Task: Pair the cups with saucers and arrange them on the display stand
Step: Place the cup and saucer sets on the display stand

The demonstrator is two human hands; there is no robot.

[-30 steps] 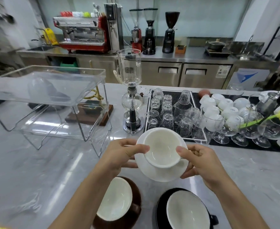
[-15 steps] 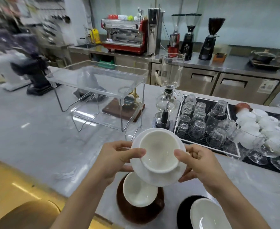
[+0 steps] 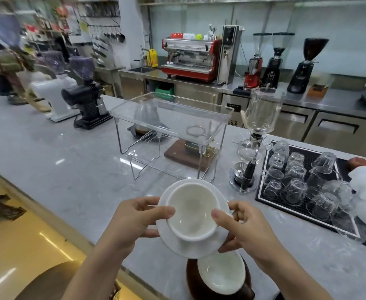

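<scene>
A white cup sits on a white saucer, both held above the grey counter. My left hand grips the saucer's left edge with the thumb on the cup's rim. My right hand holds the right edge the same way. The clear acrylic display stand stands on the counter ahead, a little to the left of the pair, its top tray bare. Below the pair, a brown cup with a white inside rests at the counter's near edge.
A glass siphon brewer stands right of the stand. A black mat holds several upturned glasses, with white cups further right. Coffee grinders stand at the left. The counter's front edge runs diagonally at lower left.
My view has swung left and the stand now lies ahead of the cup and saucer. The black cup at lower right has left the view. Both hands keep the same hold.
</scene>
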